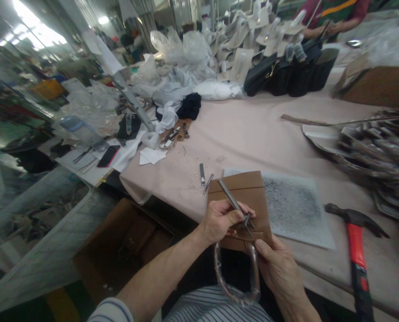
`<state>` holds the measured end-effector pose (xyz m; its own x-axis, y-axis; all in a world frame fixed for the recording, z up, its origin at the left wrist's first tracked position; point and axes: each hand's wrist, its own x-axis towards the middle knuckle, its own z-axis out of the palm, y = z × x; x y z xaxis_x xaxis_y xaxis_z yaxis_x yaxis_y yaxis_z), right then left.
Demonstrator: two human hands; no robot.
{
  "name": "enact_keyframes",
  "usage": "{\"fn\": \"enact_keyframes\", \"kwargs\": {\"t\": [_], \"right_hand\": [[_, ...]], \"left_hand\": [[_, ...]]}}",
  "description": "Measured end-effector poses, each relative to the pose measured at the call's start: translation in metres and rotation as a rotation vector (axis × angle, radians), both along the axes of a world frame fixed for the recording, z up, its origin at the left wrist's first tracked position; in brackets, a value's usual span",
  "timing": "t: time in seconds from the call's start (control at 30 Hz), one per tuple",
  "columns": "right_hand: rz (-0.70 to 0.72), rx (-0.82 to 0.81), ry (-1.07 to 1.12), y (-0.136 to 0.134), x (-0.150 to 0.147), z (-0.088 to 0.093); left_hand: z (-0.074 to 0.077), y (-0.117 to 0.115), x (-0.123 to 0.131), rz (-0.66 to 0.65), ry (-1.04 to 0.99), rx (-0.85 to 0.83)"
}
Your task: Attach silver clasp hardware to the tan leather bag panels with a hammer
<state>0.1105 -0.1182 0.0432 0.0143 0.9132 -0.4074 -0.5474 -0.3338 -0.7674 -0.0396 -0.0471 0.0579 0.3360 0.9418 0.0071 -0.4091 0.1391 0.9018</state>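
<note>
My left hand is closed around metal tweezers, whose two thin tips point down toward a strap with small metal fittings. These lie on a brown leather bag panel, partly over the table's front edge. With thumb on top and fingers underneath, my right hand grips the panel's lower right corner. A curved, plastic-wrapped handle hangs from the panel toward my lap. Under the panel's right side is a pale, dark-speckled board.
A red-handled claw hammer lies right of the board. Small metal tools rest beyond the panel. A pile of wrapped handles is at right, black bags behind. Another person's hands work at the far side.
</note>
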Motion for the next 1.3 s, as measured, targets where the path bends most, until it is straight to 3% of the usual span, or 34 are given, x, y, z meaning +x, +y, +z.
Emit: {"fn": "enact_keyframes", "kwargs": {"t": [0.27, 0.67, 0.83, 1.0, 1.3], "right_hand": [[-0.019, -0.019, 0.009, 0.001, -0.003, 0.001], [0.048, -0.015, -0.008, 0.007, 0.005, 0.007], [0.165, 0.090, -0.079, 0.009, 0.018, 0.002], [0.153, 0.105, -0.187, 0.014, 0.023, -0.005], [0.145, 0.085, -0.192, 0.023, 0.026, -0.011]], "left_hand": [[0.001, 0.002, -0.002, 0.020, 0.055, 0.073], [0.019, -0.004, 0.014, 0.147, 0.412, 0.272], [0.023, 0.005, 0.016, 0.129, 0.457, 0.187], [0.023, 0.010, 0.018, 0.126, 0.446, 0.191], [0.017, 0.015, 0.024, 0.138, 0.452, 0.199]]}}
